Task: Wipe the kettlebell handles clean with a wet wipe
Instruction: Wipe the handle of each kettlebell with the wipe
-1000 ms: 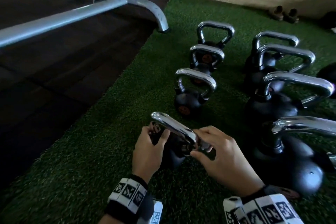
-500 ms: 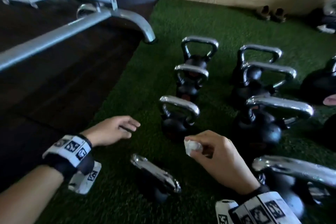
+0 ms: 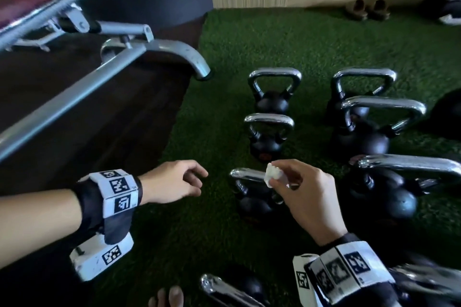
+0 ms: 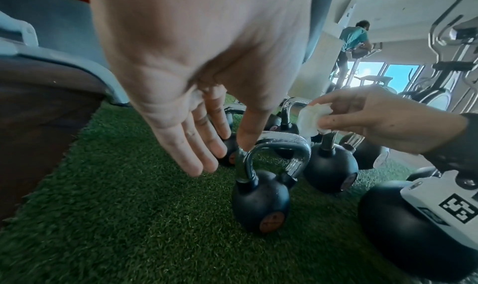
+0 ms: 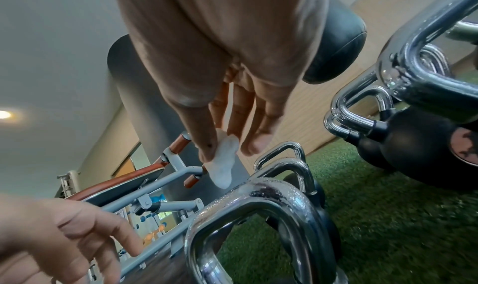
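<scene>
Several black kettlebells with chrome handles stand in two rows on green turf [image 3: 249, 40]. My right hand [image 3: 279, 182] pinches a small crumpled white wet wipe [image 3: 272, 173] between thumb and fingers, just above the handle [image 3: 245, 174] of a small kettlebell in the left row. The wipe [image 5: 223, 163] hangs close over that wet-looking handle [image 5: 258, 198]. My left hand [image 3: 199, 180] hovers left of the same kettlebell [image 4: 261, 198] with loose fingers [image 4: 196, 151], holding nothing. Another small kettlebell [image 3: 224, 289] lies at the bottom edge.
Bigger kettlebells [image 3: 389, 182] crowd the right side, close to my right wrist. A grey bench frame [image 3: 154, 50] stands on dark floor [image 3: 87, 132] to the left. Shoes [image 3: 366, 10] sit by the wooden wall. A person [image 4: 351, 41] uses a machine far off.
Both hands let go of the nearest kettlebell, which now lies at the bottom edge. The right hand carried the wipe forward to the kettlebell behind it. The left hand swung left, then alongside.
</scene>
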{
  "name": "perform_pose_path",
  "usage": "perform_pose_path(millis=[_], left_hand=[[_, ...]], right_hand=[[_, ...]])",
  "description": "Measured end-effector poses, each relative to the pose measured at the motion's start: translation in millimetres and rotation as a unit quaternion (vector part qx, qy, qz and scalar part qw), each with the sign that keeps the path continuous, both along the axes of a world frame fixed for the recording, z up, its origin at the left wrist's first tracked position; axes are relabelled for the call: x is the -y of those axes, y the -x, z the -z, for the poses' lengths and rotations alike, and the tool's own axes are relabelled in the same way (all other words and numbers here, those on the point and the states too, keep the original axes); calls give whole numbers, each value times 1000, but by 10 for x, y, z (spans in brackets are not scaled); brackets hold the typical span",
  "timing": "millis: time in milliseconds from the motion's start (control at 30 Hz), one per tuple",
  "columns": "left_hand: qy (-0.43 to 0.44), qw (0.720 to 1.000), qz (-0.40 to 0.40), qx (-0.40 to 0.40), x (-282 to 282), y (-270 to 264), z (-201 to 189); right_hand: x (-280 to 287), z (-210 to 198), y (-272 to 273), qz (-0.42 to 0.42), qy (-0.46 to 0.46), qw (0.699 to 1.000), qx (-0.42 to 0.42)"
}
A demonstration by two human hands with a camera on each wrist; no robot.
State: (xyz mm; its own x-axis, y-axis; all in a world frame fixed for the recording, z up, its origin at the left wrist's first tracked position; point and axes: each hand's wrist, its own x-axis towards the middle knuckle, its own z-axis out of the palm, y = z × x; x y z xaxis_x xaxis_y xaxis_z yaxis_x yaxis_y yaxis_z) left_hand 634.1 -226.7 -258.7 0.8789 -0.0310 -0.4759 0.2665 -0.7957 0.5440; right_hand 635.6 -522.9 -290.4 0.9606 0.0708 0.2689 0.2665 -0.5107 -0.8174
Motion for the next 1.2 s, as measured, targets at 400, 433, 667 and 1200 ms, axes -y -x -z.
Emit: perform_pose_path(millis=[400, 433, 667, 1200], left_hand=[[223, 975, 20, -11, 273, -331, 1266], [226, 974, 24, 5, 358, -367, 1343], [157, 987, 19, 17, 718, -423, 1535], [212, 975, -34, 56, 774, -268, 1612]], right_hand=[[-214, 105, -256, -37, 97, 994, 33], [-242, 119, -279, -42, 115, 992, 29], [-253, 178, -236, -23, 190, 981, 22], [-36, 432, -126, 99, 112, 988, 44]])
